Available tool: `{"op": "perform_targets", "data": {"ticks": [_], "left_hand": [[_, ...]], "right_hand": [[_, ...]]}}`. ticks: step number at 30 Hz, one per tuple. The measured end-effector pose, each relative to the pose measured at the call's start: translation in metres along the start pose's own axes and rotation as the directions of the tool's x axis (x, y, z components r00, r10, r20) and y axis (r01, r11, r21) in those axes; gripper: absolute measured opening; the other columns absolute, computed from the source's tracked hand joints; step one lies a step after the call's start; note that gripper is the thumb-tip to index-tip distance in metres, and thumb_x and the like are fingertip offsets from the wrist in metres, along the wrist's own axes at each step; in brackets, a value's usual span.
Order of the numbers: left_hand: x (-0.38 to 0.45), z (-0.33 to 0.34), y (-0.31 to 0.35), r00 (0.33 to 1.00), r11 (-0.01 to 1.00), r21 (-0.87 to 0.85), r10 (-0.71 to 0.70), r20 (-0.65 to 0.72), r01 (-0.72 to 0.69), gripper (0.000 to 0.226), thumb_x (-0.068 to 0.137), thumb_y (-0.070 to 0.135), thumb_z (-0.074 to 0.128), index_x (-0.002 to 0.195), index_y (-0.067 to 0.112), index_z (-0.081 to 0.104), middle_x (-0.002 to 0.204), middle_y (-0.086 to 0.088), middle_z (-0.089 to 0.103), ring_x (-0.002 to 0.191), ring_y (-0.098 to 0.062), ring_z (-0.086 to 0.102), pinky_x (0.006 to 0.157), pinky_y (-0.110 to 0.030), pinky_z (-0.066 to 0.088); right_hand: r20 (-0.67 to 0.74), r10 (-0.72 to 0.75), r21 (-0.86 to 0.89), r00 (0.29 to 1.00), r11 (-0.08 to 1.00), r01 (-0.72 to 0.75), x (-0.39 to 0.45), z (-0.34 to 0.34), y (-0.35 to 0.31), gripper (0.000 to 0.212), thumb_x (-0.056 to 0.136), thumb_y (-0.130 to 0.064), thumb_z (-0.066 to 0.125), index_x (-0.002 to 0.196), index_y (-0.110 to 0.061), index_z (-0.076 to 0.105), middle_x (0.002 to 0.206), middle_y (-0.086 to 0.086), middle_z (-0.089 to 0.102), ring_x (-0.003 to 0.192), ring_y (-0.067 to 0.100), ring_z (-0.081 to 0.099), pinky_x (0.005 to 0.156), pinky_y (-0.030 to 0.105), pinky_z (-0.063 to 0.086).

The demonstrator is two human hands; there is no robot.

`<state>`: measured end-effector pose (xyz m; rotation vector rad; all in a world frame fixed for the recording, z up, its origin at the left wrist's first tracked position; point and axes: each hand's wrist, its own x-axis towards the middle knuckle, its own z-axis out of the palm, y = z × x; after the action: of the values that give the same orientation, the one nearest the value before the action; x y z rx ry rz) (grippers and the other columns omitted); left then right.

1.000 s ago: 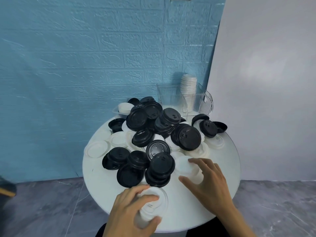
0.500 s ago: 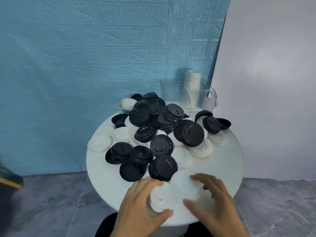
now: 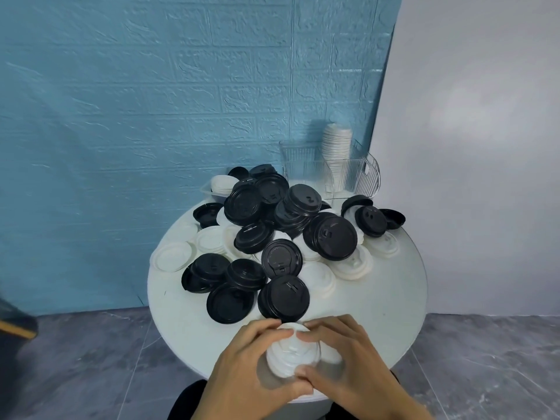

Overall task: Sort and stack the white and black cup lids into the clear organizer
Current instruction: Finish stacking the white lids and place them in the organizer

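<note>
Both hands are wrapping around a small stack of white lids [image 3: 292, 353] right at the near edge of the table [image 3: 391, 313]. The left hand [image 3: 242, 374] is curling its fingers over the top and left side of the stack with the thumb tucking under the front, and the right hand [image 3: 348, 365] is closing in from the other side, fingertips touching the top and thumb pressing at the front. So both grips are holding the lids, pretty snug.

Just behind the hands a pile of black lids [image 3: 285, 295] is sitting on the table, mixed up with loose white ones [image 3: 172, 256] spreading toward the left edge. At the far right of the table the organizer [image 3: 363, 174] is standing against the blue wall [image 3: 151, 101], with a tall white stack [image 3: 336, 147] already sticking up out of it. A shallow tray [image 3: 209, 190] with more white lids is sitting at the back left.
</note>
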<state>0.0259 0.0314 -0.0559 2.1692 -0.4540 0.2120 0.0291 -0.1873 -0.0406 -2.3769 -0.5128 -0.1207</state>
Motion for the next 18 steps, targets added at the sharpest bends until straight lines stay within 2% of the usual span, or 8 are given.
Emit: {"op": "perform_targets", "data": {"ticks": [4,6,8,10,12,13,16,18], "left_hand": [[0.004,-0.003,-0.003,0.998,1.000,-0.012,-0.013,0.059,0.014,0.066,0.054,0.076,0.079,0.114,0.049,0.069,0.136,0.031,0.055,0.132,0.012,0.044,0.101,-0.002,0.032],[0.005,-0.003,-0.005,0.997,1.000,0.009,-0.013,0.077,0.012,0.065,0.054,0.078,0.079,0.112,0.052,0.068,0.132,0.035,0.057,0.132,0.012,0.043,0.101,-0.002,0.031],[0.005,-0.002,-0.008,0.997,1.000,0.019,-0.017,0.070,0.016,0.059,0.054,0.076,0.082,0.107,0.055,0.069,0.132,0.039,0.055,0.131,0.011,0.044,0.098,-0.002,0.032],[0.005,0.000,-0.009,0.997,0.999,0.032,-0.009,0.072,0.006,0.053,0.055,0.073,0.085,0.102,0.055,0.070,0.134,0.038,0.051,0.130,0.010,0.045,0.097,-0.005,0.035],[0.005,0.002,-0.010,0.998,0.999,0.033,0.011,0.066,-0.013,0.050,0.056,0.071,0.086,0.100,0.051,0.072,0.128,0.033,0.059,0.128,0.008,0.048,0.101,-0.017,0.040],[0.005,0.002,-0.010,0.998,0.999,0.034,0.019,0.063,-0.021,0.050,0.057,0.071,0.086,0.100,0.050,0.073,0.128,0.031,0.059,0.127,0.008,0.048,0.104,-0.023,0.041],[0.003,0.002,-0.007,0.998,0.999,0.038,0.015,0.056,-0.017,0.050,0.055,0.073,0.083,0.099,0.051,0.073,0.129,0.032,0.058,0.127,0.010,0.046,0.107,-0.023,0.039],[0.003,0.002,-0.006,0.999,0.999,0.042,0.012,0.042,-0.014,0.047,0.054,0.073,0.083,0.096,0.054,0.073,0.128,0.037,0.058,0.127,0.010,0.046,0.104,-0.016,0.036]], "right_hand": [[0.087,-0.017,-0.032,0.996,0.999,0.020,0.003,-0.003,0.003,0.044,0.083,-0.061,0.069,0.122,-0.044,0.064,0.131,-0.037,0.047,0.129,-0.005,0.036,0.109,0.022,0.030],[0.168,-0.024,-0.009,0.985,1.000,0.026,0.004,-0.010,0.008,0.043,0.083,-0.057,0.069,0.125,-0.048,0.062,0.134,-0.040,0.044,0.133,-0.005,0.033,0.109,0.017,0.026],[0.216,-0.012,0.092,0.976,0.996,-0.008,0.007,-0.021,0.013,0.037,0.083,-0.047,0.071,0.120,-0.050,0.066,0.136,-0.038,0.046,0.132,-0.003,0.040,0.104,0.011,0.029],[0.066,0.053,0.173,0.996,0.983,-0.064,0.016,-0.031,0.021,0.026,0.085,-0.034,0.075,0.108,-0.046,0.072,0.127,-0.029,0.057,0.116,0.002,0.056,0.088,0.010,0.039],[-0.150,0.124,0.094,0.981,0.989,-0.111,0.032,-0.037,0.029,0.026,0.088,-0.031,0.075,0.109,-0.044,0.068,0.118,-0.027,0.059,0.103,0.004,0.060,0.077,0.011,0.040],[-0.198,0.139,0.043,0.970,0.990,-0.133,0.041,-0.037,0.030,0.031,0.088,-0.032,0.074,0.114,-0.044,0.064,0.119,-0.029,0.057,0.100,0.003,0.059,0.076,0.011,0.040],[-0.164,0.143,-0.074,0.976,0.985,-0.157,0.064,-0.032,0.035,0.048,0.092,-0.037,0.070,0.136,-0.041,0.051,0.132,-0.027,0.048,0.096,0.001,0.057,0.080,0.010,0.040],[-0.093,0.165,-0.167,0.982,0.970,-0.179,0.075,-0.027,0.037,0.056,0.094,-0.041,0.065,0.145,-0.036,0.045,0.143,-0.021,0.045,0.104,0.006,0.058,0.090,0.019,0.043]]}}
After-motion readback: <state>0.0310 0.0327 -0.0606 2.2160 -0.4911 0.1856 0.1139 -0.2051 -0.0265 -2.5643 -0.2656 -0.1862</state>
